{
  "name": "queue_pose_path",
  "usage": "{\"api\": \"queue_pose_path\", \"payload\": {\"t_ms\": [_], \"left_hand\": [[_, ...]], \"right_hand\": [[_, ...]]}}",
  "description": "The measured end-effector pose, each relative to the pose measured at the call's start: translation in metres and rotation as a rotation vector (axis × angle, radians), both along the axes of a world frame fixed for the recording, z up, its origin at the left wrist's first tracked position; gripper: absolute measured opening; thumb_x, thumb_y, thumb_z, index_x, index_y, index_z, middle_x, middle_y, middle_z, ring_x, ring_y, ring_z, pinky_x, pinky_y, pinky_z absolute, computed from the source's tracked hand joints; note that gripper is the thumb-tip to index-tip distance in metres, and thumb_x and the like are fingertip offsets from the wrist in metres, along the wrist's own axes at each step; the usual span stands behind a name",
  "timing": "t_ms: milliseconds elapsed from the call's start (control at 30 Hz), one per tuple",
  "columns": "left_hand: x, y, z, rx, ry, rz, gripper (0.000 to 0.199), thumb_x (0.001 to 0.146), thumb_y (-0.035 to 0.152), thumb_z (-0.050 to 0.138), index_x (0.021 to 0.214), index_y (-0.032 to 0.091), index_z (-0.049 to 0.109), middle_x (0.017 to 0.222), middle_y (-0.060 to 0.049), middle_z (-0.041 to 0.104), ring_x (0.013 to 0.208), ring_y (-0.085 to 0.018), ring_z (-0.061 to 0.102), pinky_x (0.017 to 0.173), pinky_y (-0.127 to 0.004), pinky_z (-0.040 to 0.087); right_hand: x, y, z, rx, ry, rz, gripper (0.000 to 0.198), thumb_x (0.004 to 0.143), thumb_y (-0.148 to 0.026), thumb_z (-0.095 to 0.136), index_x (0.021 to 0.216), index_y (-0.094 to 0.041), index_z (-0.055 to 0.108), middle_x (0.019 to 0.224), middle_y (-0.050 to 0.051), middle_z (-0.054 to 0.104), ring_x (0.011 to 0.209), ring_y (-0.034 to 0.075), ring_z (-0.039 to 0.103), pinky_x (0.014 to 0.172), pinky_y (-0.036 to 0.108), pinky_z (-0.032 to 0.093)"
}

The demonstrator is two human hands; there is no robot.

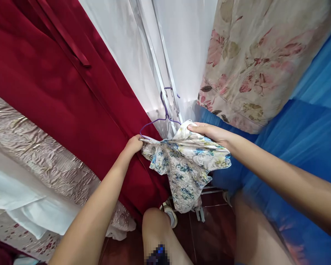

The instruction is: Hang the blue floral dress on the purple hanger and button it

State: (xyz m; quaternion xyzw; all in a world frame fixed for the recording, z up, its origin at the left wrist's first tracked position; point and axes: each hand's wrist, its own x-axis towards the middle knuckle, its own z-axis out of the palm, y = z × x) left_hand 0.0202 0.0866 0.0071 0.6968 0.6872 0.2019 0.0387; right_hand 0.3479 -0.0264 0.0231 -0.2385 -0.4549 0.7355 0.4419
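A small floral blouse (184,165), white with blue, green and yellow print, hangs from a purple wire hanger (167,117). My left hand (134,144) is closed on the blouse's left shoulder, right at the hanger's end. On the other side, my right hand (208,131) pinches the right shoulder, thumb on top, and the cloth covers that end of the hanger. The hanger's hook lies against white metal bars (165,66); I cannot tell whether it hangs on them.
A long red cloth (99,106) hangs at left, beside a shiny textured pink one (41,136). At right hang a pink-flowered cream cloth (253,70) and blue tulle (300,136). White fabric (193,48) hangs behind the bars. The floor (209,232) is dark red tile.
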Motion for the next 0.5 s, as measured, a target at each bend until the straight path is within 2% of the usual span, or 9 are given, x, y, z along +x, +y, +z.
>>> {"api": "queue_pose_path", "payload": {"t_ms": [100,167,233,300,367,433,500], "left_hand": [[0.003,-0.007,0.009,0.172,-0.012,-0.021,0.041,0.081,0.008,0.042,0.110,0.017,0.070,0.114,-0.013,0.071,0.107,-0.031,0.065,0.090,-0.038,0.048],[0.006,-0.015,0.018,0.373,-0.043,-0.119,0.043,0.082,0.007,0.039,0.111,0.019,0.069,0.117,-0.009,0.070,0.110,-0.027,0.063,0.095,-0.037,0.046],[0.012,-0.024,0.028,0.527,-0.103,-0.256,0.039,0.081,0.006,0.040,0.104,0.018,0.069,0.112,-0.007,0.071,0.107,-0.024,0.063,0.096,-0.034,0.046],[0.021,-0.029,0.035,0.557,-0.206,-0.381,0.032,0.082,0.008,0.042,0.101,0.017,0.068,0.108,-0.006,0.070,0.102,-0.020,0.064,0.093,-0.031,0.049],[0.030,-0.030,0.038,0.513,-0.342,-0.469,0.030,0.083,0.011,0.046,0.105,0.017,0.064,0.111,-0.005,0.068,0.096,-0.018,0.066,0.086,-0.028,0.051],[0.035,-0.027,0.036,0.491,-0.471,-0.474,0.036,0.081,0.013,0.051,0.117,0.019,0.057,0.117,-0.007,0.065,0.093,-0.017,0.067,0.079,-0.026,0.053],[0.035,-0.024,0.030,0.504,-0.541,-0.422,0.042,0.082,0.015,0.055,0.124,0.019,0.053,0.121,-0.008,0.063,0.094,-0.017,0.066,0.079,-0.026,0.052]], "right_hand": [[0.002,0.000,0.002,-0.003,-0.012,0.004,0.008,0.088,-0.022,0.069,0.094,-0.017,0.069,0.086,0.008,0.077,0.072,0.017,0.073,0.069,0.026,0.062],[0.004,0.001,0.004,-0.016,-0.010,0.019,0.010,0.086,-0.021,0.071,0.095,-0.017,0.068,0.085,0.007,0.076,0.070,0.017,0.072,0.067,0.026,0.062],[0.007,0.002,0.004,-0.038,-0.008,0.048,0.011,0.086,-0.022,0.072,0.095,-0.017,0.068,0.084,0.007,0.076,0.069,0.018,0.072,0.065,0.027,0.062],[0.009,0.002,0.004,-0.066,-0.014,0.074,0.012,0.086,-0.023,0.071,0.095,-0.017,0.068,0.083,0.007,0.076,0.070,0.019,0.072,0.066,0.029,0.063],[0.009,0.003,0.003,-0.094,-0.024,0.076,0.013,0.086,-0.025,0.071,0.097,-0.018,0.068,0.083,0.007,0.076,0.070,0.020,0.072,0.067,0.030,0.063],[0.010,0.003,0.001,-0.107,-0.026,0.044,0.013,0.087,-0.026,0.071,0.097,-0.018,0.068,0.082,0.006,0.075,0.067,0.019,0.071,0.067,0.030,0.062],[0.011,0.005,-0.004,-0.110,-0.037,0.002,0.015,0.088,-0.030,0.070,0.096,-0.018,0.068,0.080,0.005,0.075,0.066,0.018,0.070,0.066,0.028,0.061]]}}
